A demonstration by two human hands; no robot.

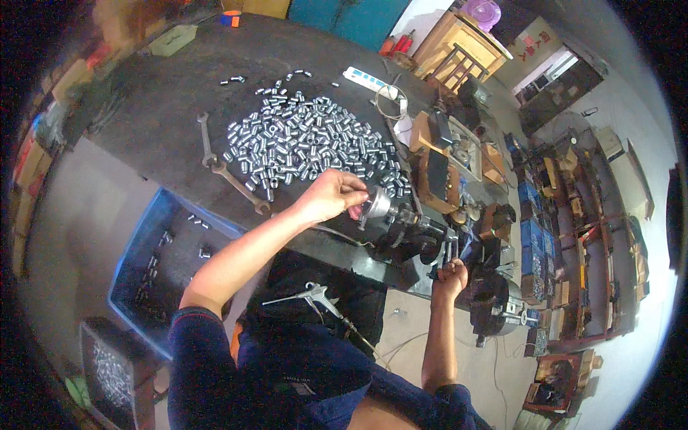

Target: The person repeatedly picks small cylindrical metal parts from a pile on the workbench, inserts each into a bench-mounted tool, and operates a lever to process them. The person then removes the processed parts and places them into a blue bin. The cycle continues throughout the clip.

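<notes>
My left hand [333, 197] is closed, thumb and fingertips pinched at the face of a round silver chuck [378, 203] on a small bench machine [408, 233]. Whatever lies between those fingertips is too small and hidden to make out. To the right and nearer me, my right hand [450, 278] wraps round a lever [451, 247] on the same machine. Beyond my left hand, a wide heap of short shiny metal sleeves [301, 140] covers part of the dark bench top. Two open-end wrenches, one upright [206, 140] and one slanted [242, 188], lie left of the heap.
Below my left forearm sits a blue bin [132, 247] with a few sleeves. An air blow gun [313, 295] lies near my lap. A dark box [136, 358] of small parts stands lower left. A white power strip [369, 82] lies at the back; loaded shelves [595, 244] line the right.
</notes>
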